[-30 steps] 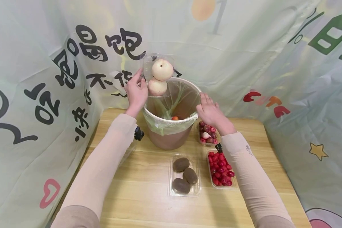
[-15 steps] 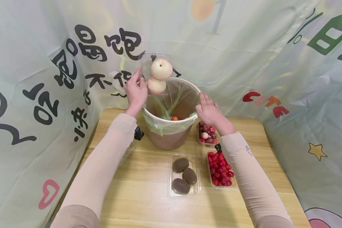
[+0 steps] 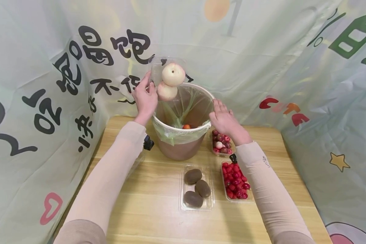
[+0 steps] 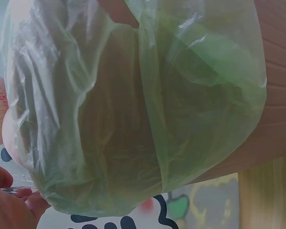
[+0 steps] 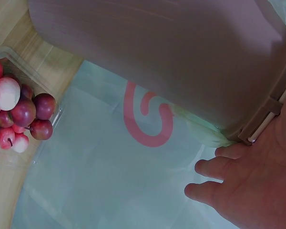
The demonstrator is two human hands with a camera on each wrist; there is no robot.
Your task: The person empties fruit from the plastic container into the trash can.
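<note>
Above the left side of the bin's opening, my left hand (image 3: 145, 101) grips a clear plastic tray (image 3: 155, 67) by its edge. The tray is tilted steeply, and two pale pinkish peaches (image 3: 173, 75) are in it, one above the other. My right hand (image 3: 225, 118) rests on the right rim of a brown-mauve bin (image 3: 180, 151); in the right wrist view its fingers (image 5: 210, 168) stretch out past the rim. A thin green bag (image 4: 119, 119) lines the bin and folds over its rim. Inside lies a small orange-red fruit (image 3: 186, 126), partly hidden by the rim.
In front of the bin, a clear tray (image 3: 184, 206) holds three kiwis (image 3: 202, 188). To the right are a box of red berries (image 3: 235, 179) and a box of plum-like fruit (image 3: 222, 144). Printed cloth (image 3: 262, 67) surrounds the wooden table (image 3: 146, 210).
</note>
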